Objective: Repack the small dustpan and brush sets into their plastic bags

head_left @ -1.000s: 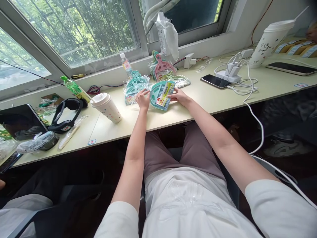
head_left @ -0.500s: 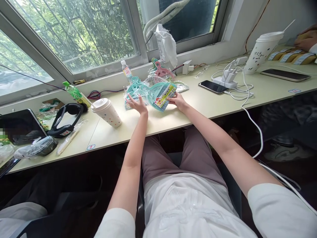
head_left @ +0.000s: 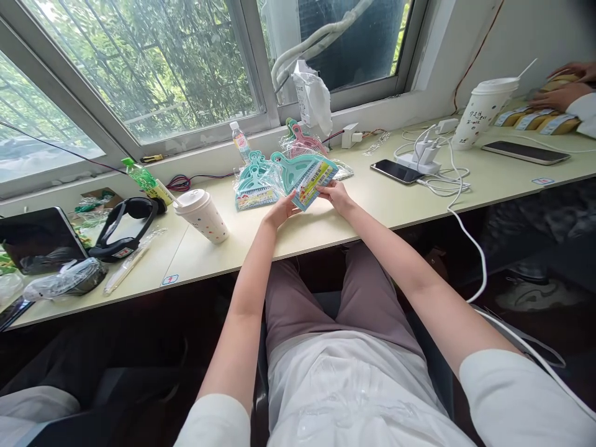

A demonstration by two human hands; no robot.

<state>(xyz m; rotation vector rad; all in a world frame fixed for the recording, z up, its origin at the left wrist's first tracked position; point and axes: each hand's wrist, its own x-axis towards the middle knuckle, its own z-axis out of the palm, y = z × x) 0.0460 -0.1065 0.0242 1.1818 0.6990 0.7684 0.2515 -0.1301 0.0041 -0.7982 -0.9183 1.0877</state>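
Between my two hands, just above the table, is a teal dustpan and brush set in clear wrap with a yellow label. My left hand grips its lower left corner. At the lower right edge, my right hand pinches it, thumb over the label. Just left of it lies another teal dustpan and brush set, also wrapped. Behind stand pink and green sets, partly hidden by the one I hold.
A lidded paper cup is left of my hands, beyond it headphones and a tablet. To the right are a phone, a charger strip with cables and a tall cup. Another person's hands are at far right.
My left hand has come down and right from the other teal set and closed on the corner of the held one. That set has turned slightly, its label still facing up.
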